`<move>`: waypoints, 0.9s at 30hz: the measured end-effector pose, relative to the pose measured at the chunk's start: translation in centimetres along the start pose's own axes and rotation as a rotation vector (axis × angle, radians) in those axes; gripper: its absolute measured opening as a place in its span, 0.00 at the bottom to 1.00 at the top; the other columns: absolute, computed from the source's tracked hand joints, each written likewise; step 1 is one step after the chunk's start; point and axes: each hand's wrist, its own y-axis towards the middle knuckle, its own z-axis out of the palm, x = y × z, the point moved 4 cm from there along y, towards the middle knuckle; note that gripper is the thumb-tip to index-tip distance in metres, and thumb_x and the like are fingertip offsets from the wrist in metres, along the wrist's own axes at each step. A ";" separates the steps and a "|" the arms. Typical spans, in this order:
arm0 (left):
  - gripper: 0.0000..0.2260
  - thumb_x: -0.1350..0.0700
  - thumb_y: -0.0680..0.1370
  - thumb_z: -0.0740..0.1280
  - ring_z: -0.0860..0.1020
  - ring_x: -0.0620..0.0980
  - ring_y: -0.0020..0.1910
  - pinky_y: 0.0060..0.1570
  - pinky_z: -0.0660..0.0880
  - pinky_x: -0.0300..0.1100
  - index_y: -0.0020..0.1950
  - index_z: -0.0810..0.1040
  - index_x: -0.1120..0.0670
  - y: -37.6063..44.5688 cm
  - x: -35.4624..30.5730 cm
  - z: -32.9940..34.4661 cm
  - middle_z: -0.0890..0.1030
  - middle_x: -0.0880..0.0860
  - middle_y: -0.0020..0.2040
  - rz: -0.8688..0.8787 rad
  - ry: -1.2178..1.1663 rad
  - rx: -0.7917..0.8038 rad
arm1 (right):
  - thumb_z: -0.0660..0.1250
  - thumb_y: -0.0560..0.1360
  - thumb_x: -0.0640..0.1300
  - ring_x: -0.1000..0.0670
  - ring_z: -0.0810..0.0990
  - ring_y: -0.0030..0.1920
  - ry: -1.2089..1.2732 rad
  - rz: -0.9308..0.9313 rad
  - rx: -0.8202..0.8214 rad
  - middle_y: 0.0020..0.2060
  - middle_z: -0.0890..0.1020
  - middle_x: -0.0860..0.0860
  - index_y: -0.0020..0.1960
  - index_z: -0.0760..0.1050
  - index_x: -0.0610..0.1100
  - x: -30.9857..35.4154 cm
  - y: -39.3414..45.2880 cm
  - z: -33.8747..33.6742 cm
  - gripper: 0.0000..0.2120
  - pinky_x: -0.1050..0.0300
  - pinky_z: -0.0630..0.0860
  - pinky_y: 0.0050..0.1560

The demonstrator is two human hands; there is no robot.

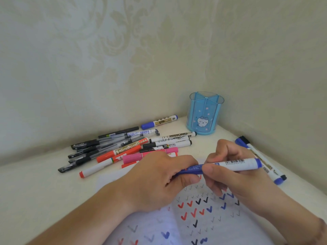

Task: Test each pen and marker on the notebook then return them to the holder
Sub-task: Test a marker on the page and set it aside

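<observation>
You face a corner where two walls (109, 55) in pale cream damask wallpaper meet. Below them a cream table (31, 183) fills the corner, under soft, even light.

Two bare forearms enter from the near edge. Left hand (155, 181) and right hand (235, 167): no sleeves, rings, watch or gloves visible. Fingernails short and unpainted where visible.
</observation>
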 end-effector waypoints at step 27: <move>0.09 0.54 0.73 0.75 0.79 0.37 0.54 0.58 0.75 0.39 0.51 0.80 0.43 0.1 2.0 0.8 0.83 0.41 0.52 -0.163 -0.146 0.014 | 0.74 0.61 0.39 0.49 0.73 0.21 -0.254 0.182 -0.045 0.22 0.78 0.42 0.30 0.77 0.42 1.9 -5.0 0.3 0.06 0.64 0.67 0.25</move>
